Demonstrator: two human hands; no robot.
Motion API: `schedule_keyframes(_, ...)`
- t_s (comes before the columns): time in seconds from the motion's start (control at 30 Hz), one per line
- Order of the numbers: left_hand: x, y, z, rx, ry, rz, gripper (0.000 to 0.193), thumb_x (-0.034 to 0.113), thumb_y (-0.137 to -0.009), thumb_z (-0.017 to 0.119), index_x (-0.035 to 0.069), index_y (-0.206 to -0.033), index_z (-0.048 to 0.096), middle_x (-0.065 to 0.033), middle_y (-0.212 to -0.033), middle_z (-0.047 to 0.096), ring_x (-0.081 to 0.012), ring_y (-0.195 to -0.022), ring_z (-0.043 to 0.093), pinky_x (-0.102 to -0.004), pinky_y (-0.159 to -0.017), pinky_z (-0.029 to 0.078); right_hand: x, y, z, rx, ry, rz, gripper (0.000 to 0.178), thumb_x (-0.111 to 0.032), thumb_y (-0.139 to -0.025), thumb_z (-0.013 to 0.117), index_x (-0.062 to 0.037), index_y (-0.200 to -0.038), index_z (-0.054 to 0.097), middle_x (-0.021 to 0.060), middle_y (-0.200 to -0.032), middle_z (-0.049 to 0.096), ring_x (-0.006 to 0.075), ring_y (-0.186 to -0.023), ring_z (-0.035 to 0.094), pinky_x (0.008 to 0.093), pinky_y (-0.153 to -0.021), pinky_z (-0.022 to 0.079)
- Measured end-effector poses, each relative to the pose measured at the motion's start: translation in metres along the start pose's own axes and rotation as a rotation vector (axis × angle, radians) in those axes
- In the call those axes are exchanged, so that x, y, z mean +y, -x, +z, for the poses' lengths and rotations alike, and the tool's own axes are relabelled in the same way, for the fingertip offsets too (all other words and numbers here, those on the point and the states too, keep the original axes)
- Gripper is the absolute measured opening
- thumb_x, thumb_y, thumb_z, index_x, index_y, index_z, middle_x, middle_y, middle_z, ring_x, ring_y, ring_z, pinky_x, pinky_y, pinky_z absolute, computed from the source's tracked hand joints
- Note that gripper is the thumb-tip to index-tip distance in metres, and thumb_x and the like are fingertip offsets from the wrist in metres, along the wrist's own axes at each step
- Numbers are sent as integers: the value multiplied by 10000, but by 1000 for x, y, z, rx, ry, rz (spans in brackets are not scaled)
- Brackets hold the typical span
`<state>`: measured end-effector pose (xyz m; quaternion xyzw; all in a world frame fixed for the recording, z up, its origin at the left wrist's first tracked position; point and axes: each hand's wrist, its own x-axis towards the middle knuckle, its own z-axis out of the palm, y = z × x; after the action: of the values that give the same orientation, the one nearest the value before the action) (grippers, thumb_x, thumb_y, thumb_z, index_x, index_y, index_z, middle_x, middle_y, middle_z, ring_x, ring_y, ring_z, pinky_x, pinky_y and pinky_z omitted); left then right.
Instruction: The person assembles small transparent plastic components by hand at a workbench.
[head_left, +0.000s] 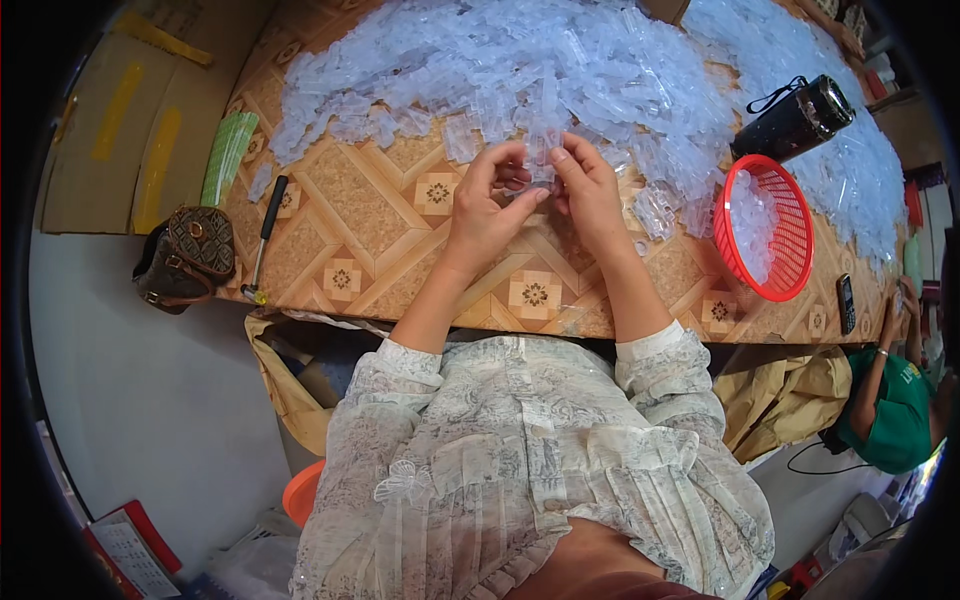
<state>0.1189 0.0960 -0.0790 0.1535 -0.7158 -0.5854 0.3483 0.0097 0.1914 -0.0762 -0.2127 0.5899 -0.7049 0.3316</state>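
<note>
One brown handbag (pixel 188 255) and one hammer (pixel 264 238) are seen at the patterned table (pixel 380 215) edge. A small clear plastic piece (pixel 540 163), hard to resolve, is pinched between left hand (pixel 487 205) and right hand (pixel 590 190) fingertips. The clear-piece heap (pixel 560 70) is uncountable. One red basket (pixel 768 228) is noted.

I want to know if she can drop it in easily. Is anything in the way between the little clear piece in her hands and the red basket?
A few loose clear plastic pieces lie on the table between the piece held by both hands and the red basket. They lie flat; nothing tall stands there.
</note>
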Motion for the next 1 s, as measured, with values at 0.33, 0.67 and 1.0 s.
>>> schedule_keyframes(0.33,-14,-15,-12,-175,431,-300,470,305,-1011,454,-18,-1352,457,-67,-1203,577,-145,-1019,574,-279,-899,447,-4,5,-1,-199,-266,171,313,-183,-969,526,-3,-1225,552,6,-779,555,69,-592,512,197,-481,431)
schedule_keyframes(0.67,-14,-17,-21,-160,808,-286,418,223,-975,526,-1,-1318,441,-193,-1247,569,-301,-1048,637,-406,-837,560,-6,10,1,197,632,-357,234,-237,-935,563,-22,-949,654,135,-813,669,241,-714,642,349,-647,493)
schedule_keyframes(1.0,-23,-21,-39,26,939,-376,377,304,-966,541,42,-1226,463,-157,-1150,612,-308,-906,681,-338,-696,597,-10,5,-8,-4,983,-590,251,-146,-802,656,-83,-1044,668,106,-1018,615,294,-937,596,388,-824,492)
